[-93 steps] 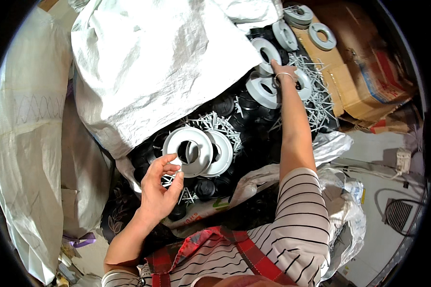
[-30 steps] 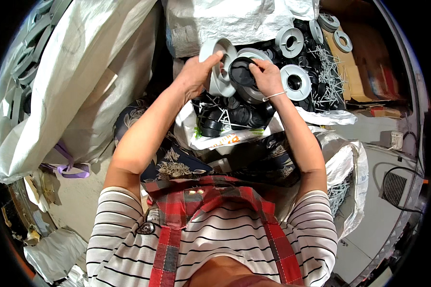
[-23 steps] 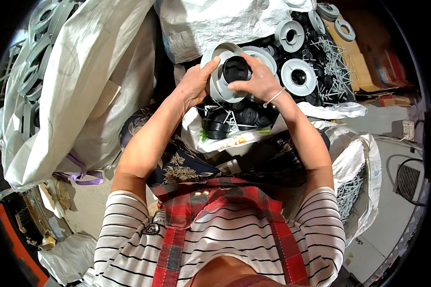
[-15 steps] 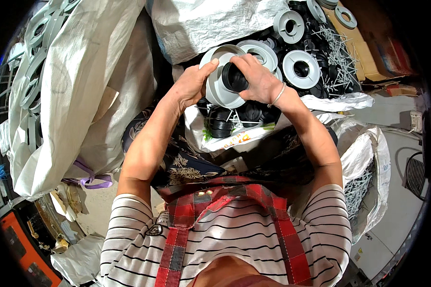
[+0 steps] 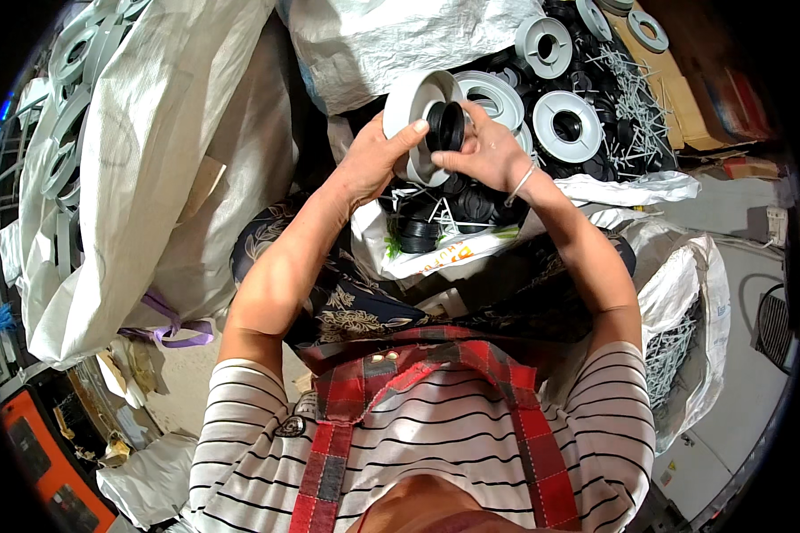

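Note:
In my left hand [image 5: 378,158] is a light grey plastic flanged ring [image 5: 405,105], tilted on edge, the thumb at its rim. My right hand [image 5: 491,153] grips a black plastic ring [image 5: 452,130] between thumb and fingers. This black ring sits at the grey ring's centre opening; how deep it goes in is hidden. Below both hands, more black rings [image 5: 418,234] and thin grey plastic sticks lie in an open white sack. Beyond my right hand, a grey flanged ring [image 5: 567,127] rests on the black parts, with another grey flanged ring [image 5: 544,48] farther back.
A large white woven sack [image 5: 151,178] stands at left, with grey rings [image 5: 65,169] beside it. Thin grey sticks [image 5: 636,111] heap up at the far right, near cardboard [image 5: 676,98]. An open white bag [image 5: 707,311] of grey sticks is at right. A purple strap [image 5: 182,330] lies at lower left.
The grey ring has turned more on edge, and the black ring in my right hand has tipped with it. Both hands have shifted slightly to the right.

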{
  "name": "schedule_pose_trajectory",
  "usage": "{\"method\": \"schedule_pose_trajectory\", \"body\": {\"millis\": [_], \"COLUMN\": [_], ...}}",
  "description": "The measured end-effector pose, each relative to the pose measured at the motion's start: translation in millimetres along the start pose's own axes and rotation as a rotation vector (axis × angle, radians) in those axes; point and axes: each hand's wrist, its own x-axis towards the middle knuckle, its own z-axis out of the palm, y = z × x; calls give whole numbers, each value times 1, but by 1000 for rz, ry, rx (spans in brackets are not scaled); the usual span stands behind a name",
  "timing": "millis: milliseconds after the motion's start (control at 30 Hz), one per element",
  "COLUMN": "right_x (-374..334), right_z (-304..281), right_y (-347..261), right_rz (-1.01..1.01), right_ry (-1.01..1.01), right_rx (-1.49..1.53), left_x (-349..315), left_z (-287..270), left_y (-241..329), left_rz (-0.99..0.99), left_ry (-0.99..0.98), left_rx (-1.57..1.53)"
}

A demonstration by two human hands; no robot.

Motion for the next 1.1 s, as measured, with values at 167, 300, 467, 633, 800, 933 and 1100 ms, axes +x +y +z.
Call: {"method": "schedule_pose_trajectory", "body": {"millis": [167,300,467,633,800,933,1100], "right_x": [0,9,17,22,17,44,102], "right_z": [5,3,-13,-15,4,24,98], "right_y": [32,-4,53,87,18,-2,63], "right_rz": [214,813,218,341,-349,203,411], "right_ry": [-107,-216,102,-145,-84,-6,-73], "right_rx": [-159,477,-618,-878,-358,389,-589], "left_x": [-1,-3,-15,-6,2,0,-3], "left_z": [2,-10,-5,-21,-26,-31,-39], "left_y": [1,-15,-8,-25,-6,21,22], "left_rz": [-19,103,-21,4,-84,-28,153], "left_ry": [50,56,48,129,494,510,766], "left_rx": [-16,247,1000,903,-29,-210,189]}}
